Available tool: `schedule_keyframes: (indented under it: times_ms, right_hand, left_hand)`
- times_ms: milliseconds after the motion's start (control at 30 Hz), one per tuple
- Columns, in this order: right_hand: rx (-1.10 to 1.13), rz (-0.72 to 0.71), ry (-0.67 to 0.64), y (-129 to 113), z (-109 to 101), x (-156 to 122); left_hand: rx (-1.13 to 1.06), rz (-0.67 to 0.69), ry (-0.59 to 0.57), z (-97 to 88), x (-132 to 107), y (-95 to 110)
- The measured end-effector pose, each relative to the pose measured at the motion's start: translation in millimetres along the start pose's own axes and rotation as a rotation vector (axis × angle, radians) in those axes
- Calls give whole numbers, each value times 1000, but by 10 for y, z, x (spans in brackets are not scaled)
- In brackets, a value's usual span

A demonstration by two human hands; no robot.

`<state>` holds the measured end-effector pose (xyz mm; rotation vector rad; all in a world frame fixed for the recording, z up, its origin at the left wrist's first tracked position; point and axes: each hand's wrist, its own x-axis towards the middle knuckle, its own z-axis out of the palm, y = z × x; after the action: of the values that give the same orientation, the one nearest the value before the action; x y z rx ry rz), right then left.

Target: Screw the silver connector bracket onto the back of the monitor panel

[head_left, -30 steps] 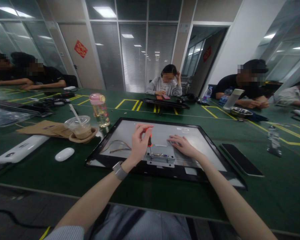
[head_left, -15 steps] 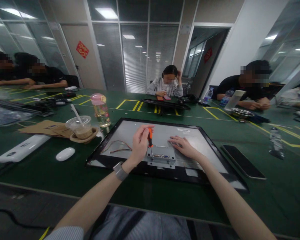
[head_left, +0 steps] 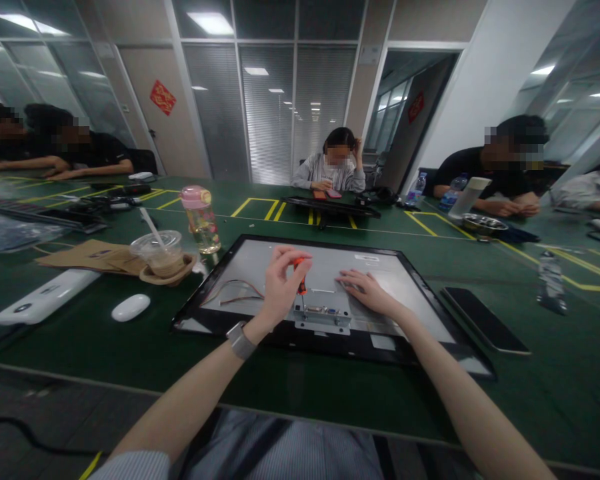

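Observation:
A flat monitor panel (head_left: 410,280) lies face down on the green table, its grey metal back up. My left hand (head_left: 280,285) is closed round an orange-handled screwdriver (head_left: 301,279), held upright with its tip on a small metal connector bracket (head_left: 323,316) near the panel's front edge. My right hand (head_left: 363,291) rests flat on the panel back just right of the bracket, fingers spread. Thin coloured wires (head_left: 233,292) loop on the panel left of my left hand. A watch (head_left: 239,341) is on my left wrist.
A white mouse (head_left: 130,307), a white device (head_left: 45,297), an iced drink cup (head_left: 160,253) and a pink-lidded bottle (head_left: 200,220) stand at the left. A dark phone (head_left: 485,320) lies right of the panel. Other people sit around the table's far sides.
My left fingers have shifted on the screwdriver handle, covering more of it; the tool stays upright on the bracket. My right hand has not moved.

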<state>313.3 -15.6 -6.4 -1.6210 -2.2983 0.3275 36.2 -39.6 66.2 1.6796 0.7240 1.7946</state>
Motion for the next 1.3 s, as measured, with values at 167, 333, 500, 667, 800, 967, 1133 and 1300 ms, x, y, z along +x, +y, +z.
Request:
schedule_keyframes:
  times_ms: [167, 333, 500, 667, 800, 967, 1133, 1300]
  right_hand:
    - [-6, 4, 2, -8, -10, -5]
    - [-2, 1, -3, -10, -12, -1]
    - [7, 4, 4, -9, -4, 5]
    - [0, 0, -3, -20, -16, -4]
    - [-1, 5, -5, -27, -15, -6]
    - [-2, 4, 1, -18, -8, -4]
    - [-2, -9, 5, -3, -5, 1]
    - [-3, -7, 9, 4, 1, 2]
  left_hand:
    - [-23, -50, -20, -2, 5, 8]
    - [-25, -27, 4, -1, 8, -3]
    - [-60, -79, -35, 4, -2, -5]
    - [-45, -39, -2, -5, 15, 16]
    - [-15, -53, -4, -11, 27, 38]
    - [-53, -106, 1, -9, 12, 18]
    - [40, -22, 6, -2, -6, 14]
    - [-28, -72, -10, 1, -15, 15]
